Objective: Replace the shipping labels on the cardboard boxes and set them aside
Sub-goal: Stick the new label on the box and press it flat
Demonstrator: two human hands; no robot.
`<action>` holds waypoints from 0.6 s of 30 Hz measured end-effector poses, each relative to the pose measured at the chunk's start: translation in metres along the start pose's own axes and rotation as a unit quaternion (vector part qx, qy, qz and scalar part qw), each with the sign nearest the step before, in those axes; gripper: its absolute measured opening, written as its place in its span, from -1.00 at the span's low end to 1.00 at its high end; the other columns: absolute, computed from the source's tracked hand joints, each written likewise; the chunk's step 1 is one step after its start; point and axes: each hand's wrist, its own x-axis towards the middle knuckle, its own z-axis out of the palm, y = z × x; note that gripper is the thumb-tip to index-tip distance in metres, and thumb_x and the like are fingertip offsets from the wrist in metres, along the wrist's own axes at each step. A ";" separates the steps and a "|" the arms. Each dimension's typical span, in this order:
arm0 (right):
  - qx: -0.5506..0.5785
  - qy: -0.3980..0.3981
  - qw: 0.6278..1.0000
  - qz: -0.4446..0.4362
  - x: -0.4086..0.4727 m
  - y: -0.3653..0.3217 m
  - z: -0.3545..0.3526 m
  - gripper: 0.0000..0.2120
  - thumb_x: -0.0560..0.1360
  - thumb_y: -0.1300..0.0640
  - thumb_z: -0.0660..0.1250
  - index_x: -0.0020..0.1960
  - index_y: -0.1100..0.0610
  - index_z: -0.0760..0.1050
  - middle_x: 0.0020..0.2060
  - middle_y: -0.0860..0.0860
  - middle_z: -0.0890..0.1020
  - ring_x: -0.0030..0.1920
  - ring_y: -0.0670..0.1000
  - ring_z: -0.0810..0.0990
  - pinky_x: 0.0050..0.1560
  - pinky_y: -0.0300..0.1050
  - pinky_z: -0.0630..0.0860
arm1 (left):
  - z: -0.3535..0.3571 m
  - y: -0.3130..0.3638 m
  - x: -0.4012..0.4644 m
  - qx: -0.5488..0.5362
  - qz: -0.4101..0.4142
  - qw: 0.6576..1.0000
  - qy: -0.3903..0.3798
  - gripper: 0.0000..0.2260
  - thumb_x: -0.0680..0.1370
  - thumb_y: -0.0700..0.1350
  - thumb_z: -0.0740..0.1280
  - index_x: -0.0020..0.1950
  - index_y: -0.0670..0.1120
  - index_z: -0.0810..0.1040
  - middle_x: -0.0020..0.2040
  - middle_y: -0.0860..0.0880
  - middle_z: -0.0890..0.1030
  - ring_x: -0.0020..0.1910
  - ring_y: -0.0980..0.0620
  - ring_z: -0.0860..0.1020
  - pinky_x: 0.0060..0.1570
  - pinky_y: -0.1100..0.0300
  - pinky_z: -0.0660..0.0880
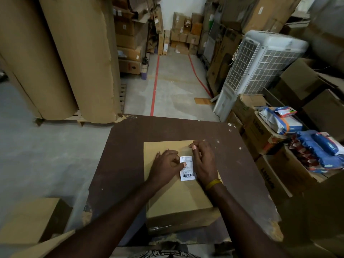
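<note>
On the dark brown desk (126, 164) sits one flat cardboard box (167, 198), pretty much dead center and running toward the near edge. There's a white shipping label (187, 169) with a barcode at the bottom stuck on top of the box, up in the far half.

Both hands are right on it. The left hand (165, 168) lies on the box at the label's left side, fingers (181, 164) stretched fairly flat with the tip of one pressing on the label's left edge. The right hand (203, 162) rests along the label's right edge, fingers mostly straight and close together, pointing away toward the far end of the box, thumb tip up near the top. Neither hand is gripping anything, just pressing down. There's a yellow band (213, 183) on the right wrist.

Around the desk: big rolls of brown corrugated sheet (61, 56) on the left, a white air cooler (260, 66) on the right, open cartons with blue and white packets (320, 151) beside that, and another plain box (28, 220) down at the lower left.
</note>
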 end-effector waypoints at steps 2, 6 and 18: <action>0.010 0.004 1.000 0.014 0.002 -0.004 -0.002 -0.80 0.65 0.06 0.15 0.02 0.10 0.52 -0.06 -0.02 0.56 -0.02 -0.05 0.53 0.01 -0.02 0.49 | 0.002 0.003 -0.003 -0.042 -0.013 0.999 0.018 -0.82 0.52 0.00 0.46 -0.09 -0.11 0.65 0.12 0.02 0.67 0.31 0.02 0.51 0.46 0.11 0.08; 0.143 -0.012 0.984 0.109 -0.007 -0.007 -0.007 -0.67 0.66 -0.16 0.09 0.28 -0.10 0.51 0.16 -0.09 0.60 0.17 -0.02 0.59 0.17 0.02 0.54 | 0.001 0.013 -0.016 -0.175 -0.047 0.983 0.024 -0.87 0.54 -0.05 0.45 -0.11 -0.09 0.61 -0.08 0.03 0.72 -0.12 0.10 0.69 -0.02 0.09 0.63; -0.247 -0.291 0.923 0.041 -0.053 -0.011 -0.007 -0.46 0.69 -0.11 0.01 0.62 0.04 0.08 0.61 -0.02 0.03 0.61 0.06 -0.05 0.56 0.00 -0.10 | -0.033 -0.027 0.022 -0.292 -0.110 0.944 0.108 -0.80 0.60 -0.14 0.38 0.19 -0.16 0.62 0.02 -0.09 0.72 -0.09 0.01 0.71 -0.07 0.00 0.67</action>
